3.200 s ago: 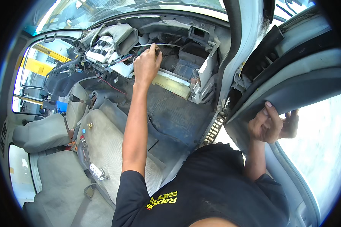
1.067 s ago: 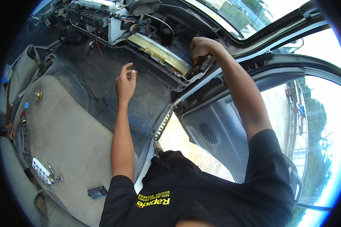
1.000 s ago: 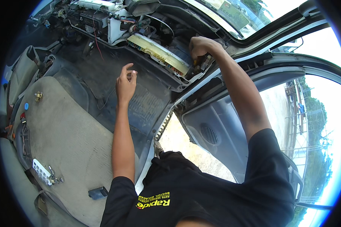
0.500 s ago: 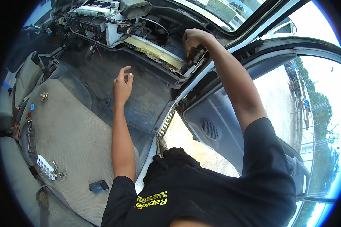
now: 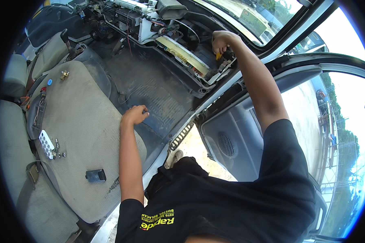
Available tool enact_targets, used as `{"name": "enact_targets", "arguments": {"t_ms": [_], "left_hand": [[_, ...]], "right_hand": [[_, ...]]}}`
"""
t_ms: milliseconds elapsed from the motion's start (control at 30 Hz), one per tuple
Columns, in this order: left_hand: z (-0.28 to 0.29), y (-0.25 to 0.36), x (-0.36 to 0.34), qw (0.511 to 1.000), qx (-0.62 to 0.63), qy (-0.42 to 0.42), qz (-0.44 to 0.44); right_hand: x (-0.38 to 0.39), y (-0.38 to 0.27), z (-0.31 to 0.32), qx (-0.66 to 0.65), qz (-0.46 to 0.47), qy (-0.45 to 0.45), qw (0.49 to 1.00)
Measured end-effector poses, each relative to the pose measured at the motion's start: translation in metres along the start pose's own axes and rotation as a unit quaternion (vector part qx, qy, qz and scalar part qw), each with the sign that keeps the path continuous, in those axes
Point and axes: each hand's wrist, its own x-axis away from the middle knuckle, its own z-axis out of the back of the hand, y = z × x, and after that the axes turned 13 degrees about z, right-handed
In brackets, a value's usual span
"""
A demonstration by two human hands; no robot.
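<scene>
My right hand (image 5: 226,40) reaches into the opened dashboard at its right end, close to the windshield pillar. Its fingers are closed over a small yellow piece (image 5: 218,56), whose kind I cannot make out. Left of that hand runs a long pale-yellow panel (image 5: 182,54) with a coloured edge, set in the bare dashboard frame. My left hand (image 5: 136,115) hangs with loosely bent fingers near the front edge of the seat, holding nothing. Below it, on the beige seat (image 5: 85,121), lies a small black box-like thing (image 5: 95,175).
A white perforated strip (image 5: 46,144), small metal parts (image 5: 58,150), a blue cap (image 5: 49,82) and a brass-coloured fitting (image 5: 65,75) lie on the seat. Loose wires hang from the dashboard. The open door (image 5: 231,137) stands to the right, and a dusty floor mat (image 5: 150,91) lies below the dashboard.
My left hand has come down and back from in front of the dashboard toward the seat edge. The right hand stays at the dashboard's right end. The whole view has shifted.
</scene>
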Motion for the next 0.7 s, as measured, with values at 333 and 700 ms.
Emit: {"name": "enact_targets", "arguments": {"t_ms": [333,700], "left_hand": [[-0.004,-0.012,-0.039,0.992,0.121,-0.016,-0.032],[-0.009,-0.015,-0.055,0.990,0.127,-0.058,-0.013]], "right_hand": [[-0.007,0.006,-0.007,-0.097,-0.039,0.108,0.989],[-0.013,0.017,-0.030,-0.116,-0.016,-0.040,0.992]]}}
